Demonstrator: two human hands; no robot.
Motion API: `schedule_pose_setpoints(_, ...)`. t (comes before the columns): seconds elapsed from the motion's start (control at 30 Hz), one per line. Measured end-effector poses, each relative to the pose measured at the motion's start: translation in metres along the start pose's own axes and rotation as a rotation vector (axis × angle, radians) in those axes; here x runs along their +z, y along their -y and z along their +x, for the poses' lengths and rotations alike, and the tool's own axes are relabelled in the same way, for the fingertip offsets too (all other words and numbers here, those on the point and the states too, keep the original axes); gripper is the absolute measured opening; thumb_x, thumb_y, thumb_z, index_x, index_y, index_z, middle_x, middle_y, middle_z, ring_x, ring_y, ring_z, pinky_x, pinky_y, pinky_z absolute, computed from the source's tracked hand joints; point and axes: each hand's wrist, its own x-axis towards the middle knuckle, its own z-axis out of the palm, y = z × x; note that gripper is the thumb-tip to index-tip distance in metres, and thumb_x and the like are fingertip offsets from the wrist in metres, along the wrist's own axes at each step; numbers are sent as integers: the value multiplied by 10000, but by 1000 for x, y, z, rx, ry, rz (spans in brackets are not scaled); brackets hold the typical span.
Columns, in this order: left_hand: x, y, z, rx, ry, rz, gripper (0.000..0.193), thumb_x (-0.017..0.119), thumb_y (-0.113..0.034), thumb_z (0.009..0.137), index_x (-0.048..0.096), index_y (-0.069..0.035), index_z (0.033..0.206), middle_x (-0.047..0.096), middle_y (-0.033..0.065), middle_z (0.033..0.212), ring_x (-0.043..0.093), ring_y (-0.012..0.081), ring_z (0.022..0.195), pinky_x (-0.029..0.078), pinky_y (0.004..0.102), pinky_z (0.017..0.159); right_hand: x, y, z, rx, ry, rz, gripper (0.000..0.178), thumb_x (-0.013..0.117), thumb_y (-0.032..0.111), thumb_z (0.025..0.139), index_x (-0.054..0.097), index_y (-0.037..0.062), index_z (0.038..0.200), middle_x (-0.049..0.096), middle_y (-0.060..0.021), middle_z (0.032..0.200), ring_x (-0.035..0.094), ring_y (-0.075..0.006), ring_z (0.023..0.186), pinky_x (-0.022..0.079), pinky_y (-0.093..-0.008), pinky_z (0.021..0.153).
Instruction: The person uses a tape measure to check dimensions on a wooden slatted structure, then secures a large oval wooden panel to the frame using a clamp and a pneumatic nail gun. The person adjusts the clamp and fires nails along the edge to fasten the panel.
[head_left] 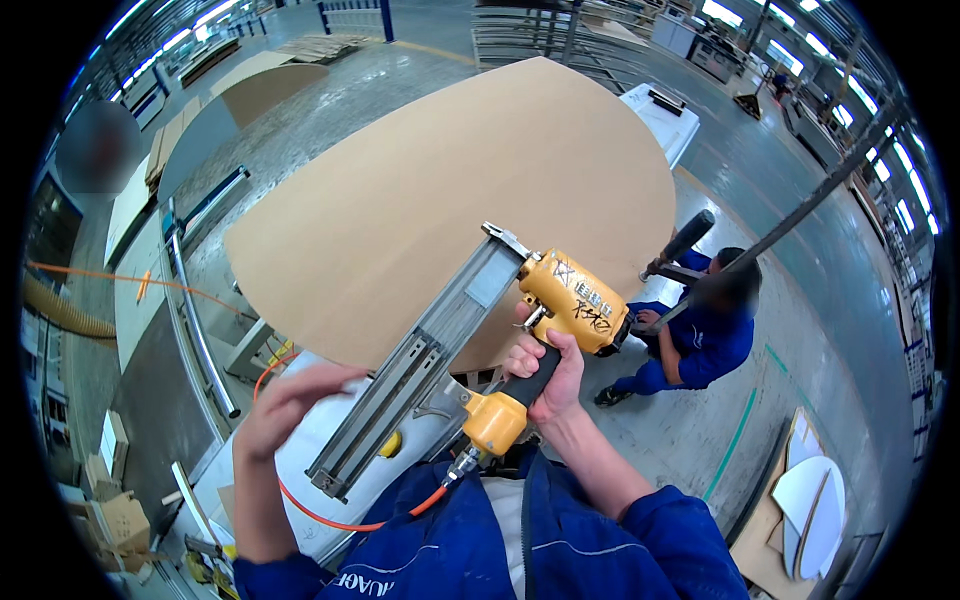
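Note:
A yellow pneumatic nail gun (575,300) with a long grey magazine is held up in front of my chest. Its black handle is wrapped by my right hand (548,380), fingers closed around it. An orange air hose (350,522) joins the coupling at the handle's lower end. To the left of the magazine, my left hand (295,400) is raised, empty, with its fingers stretched towards it and somewhat blurred. Behind the gun lies a large brown board (470,170) with a curved edge, partly hidden by the gun.
A co-worker in blue (700,330) crouches at the board's right side, beside a dark bar (800,200). On the left stands a machine table with a metal rail (200,330). White cut panels (810,510) lie at lower right. A yellow tape measure (391,445) rests below the magazine.

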Motion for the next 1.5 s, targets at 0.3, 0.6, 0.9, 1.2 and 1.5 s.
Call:
schedule_pose_setpoints(0.3,49,76,-31,245,-783,-554,515,369,-449,1098,640,-20,1188,682,155,1220,625,282,1184,496,464,1040,2,-2,3,-34,48,-43,488,566,212,937,535,27,1387,442,22,690,469,-109,617,433,-265,614)
schedule_pose_setpoints(0.6,58,54,11,279,-848,-475,499,390,-434,1091,646,-7,1123,697,147,1155,643,264,1134,485,401,1023,13,-5,-5,-18,60,-73,497,564,214,946,529,55,1416,459,17,692,486,-109,618,453,-269,623)
schedule_pose_setpoints(0.9,77,46,86,281,-935,-170,411,448,-338,1069,638,3,1200,684,107,1112,616,208,1087,446,348,998,24,1,-15,87,77,-111,511,552,206,960,479,59,1444,453,5,747,473,-130,684,441,-288,688)
schedule_pose_setpoints(1.2,153,-21,91,-34,-75,914,835,723,7,756,371,5,1513,652,207,1180,660,294,1097,518,401,985,44,-20,-24,32,63,-196,452,656,283,1029,547,110,1432,641,9,1087,644,-106,1007,506,-309,976)
schedule_pose_setpoints(1.5,180,-58,181,-492,-200,747,458,711,-61,876,523,21,1285,650,88,914,657,163,805,542,320,733,38,80,-43,-237,406,-1211,726,800,294,895,477,30,1490,629,-160,1324,583,-240,1265,477,-383,1065)
